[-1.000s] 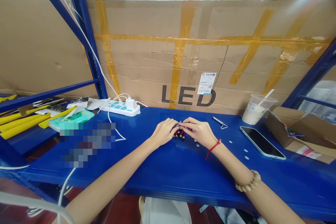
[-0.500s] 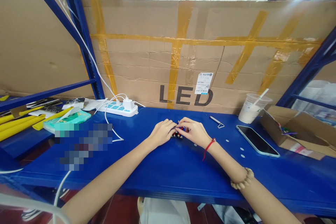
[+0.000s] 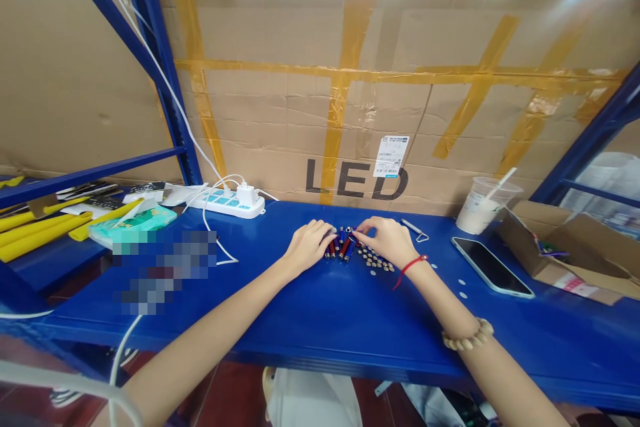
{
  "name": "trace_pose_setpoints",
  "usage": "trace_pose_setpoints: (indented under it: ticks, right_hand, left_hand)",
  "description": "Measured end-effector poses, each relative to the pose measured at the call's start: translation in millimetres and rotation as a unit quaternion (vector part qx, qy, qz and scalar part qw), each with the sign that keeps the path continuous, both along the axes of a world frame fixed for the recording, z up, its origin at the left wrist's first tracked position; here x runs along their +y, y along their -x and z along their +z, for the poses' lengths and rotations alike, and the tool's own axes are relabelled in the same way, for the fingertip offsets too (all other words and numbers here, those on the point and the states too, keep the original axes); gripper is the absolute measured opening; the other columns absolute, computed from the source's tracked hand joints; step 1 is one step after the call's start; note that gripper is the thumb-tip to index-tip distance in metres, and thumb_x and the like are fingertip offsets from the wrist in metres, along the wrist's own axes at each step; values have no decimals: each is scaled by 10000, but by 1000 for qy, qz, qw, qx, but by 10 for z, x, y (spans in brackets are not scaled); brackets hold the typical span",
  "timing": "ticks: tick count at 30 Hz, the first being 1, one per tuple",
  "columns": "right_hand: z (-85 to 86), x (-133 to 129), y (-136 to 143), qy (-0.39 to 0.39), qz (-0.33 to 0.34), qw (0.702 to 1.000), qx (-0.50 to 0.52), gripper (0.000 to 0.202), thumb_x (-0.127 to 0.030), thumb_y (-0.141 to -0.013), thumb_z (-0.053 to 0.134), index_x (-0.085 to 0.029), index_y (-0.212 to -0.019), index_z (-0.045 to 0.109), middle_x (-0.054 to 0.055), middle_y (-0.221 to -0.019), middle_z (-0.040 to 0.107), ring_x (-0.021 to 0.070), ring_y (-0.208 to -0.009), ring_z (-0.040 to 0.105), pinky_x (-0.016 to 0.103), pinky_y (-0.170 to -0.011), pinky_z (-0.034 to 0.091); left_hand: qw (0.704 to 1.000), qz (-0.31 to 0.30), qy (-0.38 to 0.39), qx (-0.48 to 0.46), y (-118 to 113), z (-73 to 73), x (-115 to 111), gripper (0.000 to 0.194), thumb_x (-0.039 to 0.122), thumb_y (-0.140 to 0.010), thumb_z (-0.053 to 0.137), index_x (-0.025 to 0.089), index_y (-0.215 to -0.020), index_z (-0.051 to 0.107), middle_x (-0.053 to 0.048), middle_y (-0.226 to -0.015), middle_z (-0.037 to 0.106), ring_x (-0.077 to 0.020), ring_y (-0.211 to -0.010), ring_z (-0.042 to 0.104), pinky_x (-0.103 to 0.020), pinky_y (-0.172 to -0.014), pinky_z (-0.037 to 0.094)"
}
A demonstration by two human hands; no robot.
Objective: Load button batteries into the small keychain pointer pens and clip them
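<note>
Small red and blue metal cylinders [image 3: 345, 248], like mini torches, lie side by side in a cluster on the blue tabletop. My left hand [image 3: 311, 244] rests against the left end of the cluster, fingers stretched forward and thumb beside the cylinders; its palm side is hidden. At the cluster's right end, my right hand [image 3: 387, 240] pinches one small cylinder between thumb and fingers, which partly cover it. Below the right hand, several small round silvery discs [image 3: 377, 260], like button cells, are scattered.
A phone [image 3: 493, 267], a plastic cup with a straw [image 3: 485, 207] and an opened cardboard box [image 3: 575, 253] stand at the right. Behind the hands lies a small metal tool with a loop [image 3: 416, 230]. A white power strip [image 3: 227, 202] with cables sits at the back left, near yellow tubes [image 3: 45, 233].
My right hand has shifted right, away from my left hand, uncovering more of the cylinders and the round discs. The left hand stays close to the cluster.
</note>
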State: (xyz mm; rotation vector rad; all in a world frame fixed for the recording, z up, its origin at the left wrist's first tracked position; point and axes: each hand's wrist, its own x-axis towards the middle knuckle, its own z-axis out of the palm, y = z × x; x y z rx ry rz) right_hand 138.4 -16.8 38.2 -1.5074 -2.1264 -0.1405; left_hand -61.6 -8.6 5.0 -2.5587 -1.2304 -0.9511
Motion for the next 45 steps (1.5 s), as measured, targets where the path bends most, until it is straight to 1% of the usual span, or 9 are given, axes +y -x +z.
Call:
trace_pose_setpoints:
  ticks: [4, 8, 13, 20, 24, 31, 37, 41, 45]
  right_hand:
    - [-31, 26, -41, 58, -29, 995, -72, 175, -396, -770, 586, -269, -709, 690, -21, -781, 700, 173, -742, 628, 221, -491, 325]
    - [-34, -3, -21, 77, -16, 993, -93, 155, -405, -759, 607, -290, -700, 693, -45, -802, 702, 164, -748, 633, 217, -501, 336]
    - [-49, -3, -13, 97, 15, 989, -110, 69, -333, -746, 630, -325, -735, 698, -70, -836, 705, 160, -794, 639, 212, -523, 362]
    - [-42, -19, 37, 133, -7, 980, -145, 99, -262, -749, 616, -317, -764, 698, -62, -833, 711, 175, -812, 648, 215, -535, 385]
    - [-27, -32, 43, 140, -21, 977, -157, 106, -270, -762, 611, -322, -779, 701, -51, -869, 708, 185, -829, 646, 221, -548, 395]
    - [-34, -24, 30, 159, -20, 977, -141, 112, -248, -761, 611, -316, -801, 691, -64, -863, 708, 180, -848, 642, 229, -570, 404]
    - [-80, -6, 27, 153, -16, 981, -118, 99, -238, -753, 609, -303, -770, 681, -69, -846, 706, 173, -835, 641, 228, -561, 403]
    - [-104, 10, 15, 171, -9, 982, -81, 85, -236, -747, 608, -296, -764, 666, -75, -818, 705, 150, -817, 640, 214, -560, 401]
    - [-111, 22, 14, 193, -4, 979, -59, 76, -223, -742, 606, -276, -750, 660, -63, -800, 703, 132, -783, 640, 209, -565, 405]
  left_hand:
    - [1000, -2, 4, 6, 7, -21, 13, 225, 306, -918, 361, 183, -897, 548, -9, -899, 636, -153, -822, 552, -278, -754, 432]
    - [1000, 7, 7, 12, 6, -38, 16, 243, 329, -918, 353, 186, -900, 549, -18, -881, 631, -158, -824, 556, -280, -753, 431]
    - [1000, -4, 17, 12, 8, -40, 7, 256, 342, -917, 345, 196, -885, 553, -19, -909, 630, -157, -842, 559, -284, -778, 429]
    - [1000, 1, 16, 15, 10, -10, -20, 250, 343, -906, 371, 182, -851, 555, -32, -898, 626, -164, -833, 549, -282, -743, 426]
    - [1000, 2, 11, 19, 7, -9, -21, 252, 342, -903, 372, 182, -811, 543, -29, -848, 611, -160, -808, 538, -277, -738, 421]
    - [1000, 5, -2, 25, -2, -8, -20, 287, 340, -902, 364, 174, -720, 511, -26, -772, 579, -150, -748, 527, -270, -736, 420]
    - [1000, -7, -6, 20, -1, -3, -26, 286, 323, -908, 348, 174, -723, 508, -28, -789, 582, -148, -750, 531, -267, -733, 420]
    - [1000, -7, -5, 27, 2, 2, -35, 290, 323, -909, 344, 175, -713, 499, -31, -782, 578, -150, -741, 531, -267, -706, 420]
    - [1000, -13, -11, 27, 2, -16, -24, 293, 330, -914, 327, 177, -724, 490, -23, -777, 573, -146, -735, 529, -269, -723, 421]
